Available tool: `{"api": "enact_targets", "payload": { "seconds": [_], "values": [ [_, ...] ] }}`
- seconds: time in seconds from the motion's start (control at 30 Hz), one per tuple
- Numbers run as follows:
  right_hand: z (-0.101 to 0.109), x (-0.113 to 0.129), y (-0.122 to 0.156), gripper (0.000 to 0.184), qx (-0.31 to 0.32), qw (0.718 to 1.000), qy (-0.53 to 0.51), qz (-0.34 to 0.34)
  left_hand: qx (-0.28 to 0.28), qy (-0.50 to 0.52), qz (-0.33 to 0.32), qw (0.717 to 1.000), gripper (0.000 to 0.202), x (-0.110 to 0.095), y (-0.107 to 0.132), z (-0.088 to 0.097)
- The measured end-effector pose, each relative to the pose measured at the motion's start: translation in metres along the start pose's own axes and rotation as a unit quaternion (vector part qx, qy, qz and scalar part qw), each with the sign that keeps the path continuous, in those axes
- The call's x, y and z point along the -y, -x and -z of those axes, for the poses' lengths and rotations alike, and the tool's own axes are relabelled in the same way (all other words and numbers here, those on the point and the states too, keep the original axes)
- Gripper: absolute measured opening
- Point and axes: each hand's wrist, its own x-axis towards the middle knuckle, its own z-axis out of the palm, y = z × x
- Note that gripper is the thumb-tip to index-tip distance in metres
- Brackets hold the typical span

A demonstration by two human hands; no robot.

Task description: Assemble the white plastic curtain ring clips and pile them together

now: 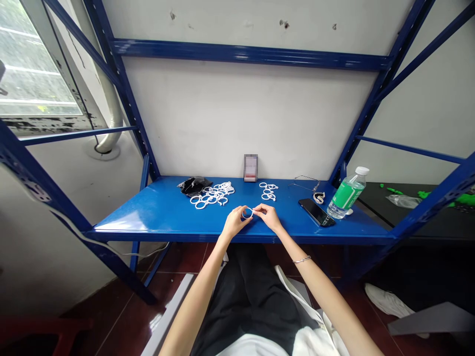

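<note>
Between my two hands is a white plastic ring (247, 213), held just above the front part of the blue table (170, 220). My left hand (236, 221) has its fingers closed round the ring's left side. With a pinch, my right hand (267, 215) grips the ring's right edge, where a small tab or clasp seems to be; the fingertips hide the detail. A loose pile of similar white rings (211, 195) lies beyond my left hand. Several more white rings (267, 191) form a smaller group beyond my right hand.
A black plastic bag (195, 186) sits left of the pile. A small upright card or screen (251, 168) stands at the back. To the right are a phone (316, 212), a bottle with a green label (347, 194), eyeglasses (308, 184) and a coiled white cable (318, 198). Blue posts frame both sides.
</note>
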Motion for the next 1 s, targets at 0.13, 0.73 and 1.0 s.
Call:
{"api": "enact_targets", "payload": {
  "seconds": [0.13,0.73,1.0],
  "values": [
    [0.0,-0.0022,-0.0005,0.031,-0.005,1.0,0.002,-0.002,0.001,-0.015,0.004,1.0,0.032,-0.0015,-0.0001,0.0014],
    [-0.0006,-0.0061,-0.0009,0.03,-0.011,1.0,-0.019,0.002,0.01,-0.071,0.013,0.997,0.033,-0.0051,0.0004,0.0023],
    [0.0019,-0.0077,-0.0018,0.031,-0.038,0.999,-0.022,-0.031,-0.011,-0.117,0.007,0.993,0.043,-0.0079,-0.0001,0.0003]
  ]
}}
